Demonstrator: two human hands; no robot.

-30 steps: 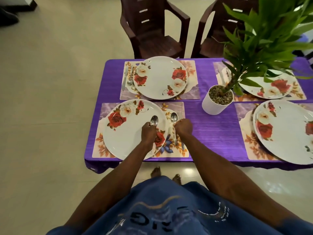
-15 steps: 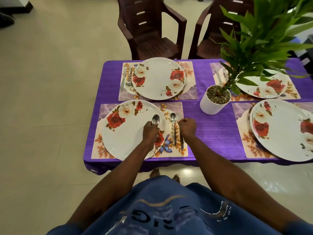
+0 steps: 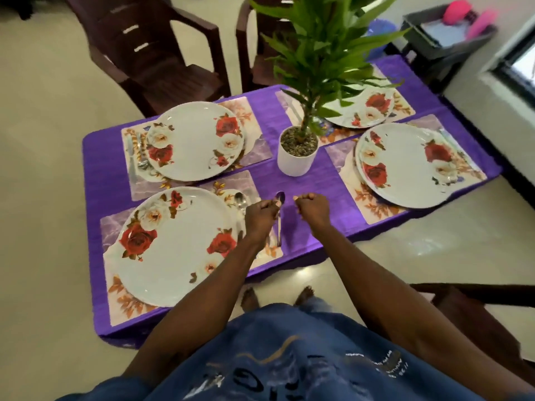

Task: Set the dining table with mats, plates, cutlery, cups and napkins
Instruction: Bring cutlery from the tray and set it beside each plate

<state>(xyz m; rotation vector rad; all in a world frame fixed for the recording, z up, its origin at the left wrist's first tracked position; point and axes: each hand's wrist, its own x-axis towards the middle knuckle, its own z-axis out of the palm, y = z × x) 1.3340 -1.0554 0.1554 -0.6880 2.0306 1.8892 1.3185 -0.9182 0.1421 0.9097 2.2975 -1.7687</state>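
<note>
Four floral plates: lower left point(image 3: 170, 244), upper left point(image 3: 194, 140), right point(image 3: 405, 163), upper right point(image 3: 364, 111) partly behind leaves. Four mats point(image 3: 246, 123), one under each plate. One potted plant point(image 3: 296, 153), centre. Two chairs point(image 3: 150, 53), top left. Two spoons at frame centre point(image 3: 280, 196) point(image 3: 240, 198); cutlery at the upper-left plate point(image 3: 140, 153) is blurred, perhaps three pieces. Two hands point(image 3: 260, 215) point(image 3: 314, 209).
</note>
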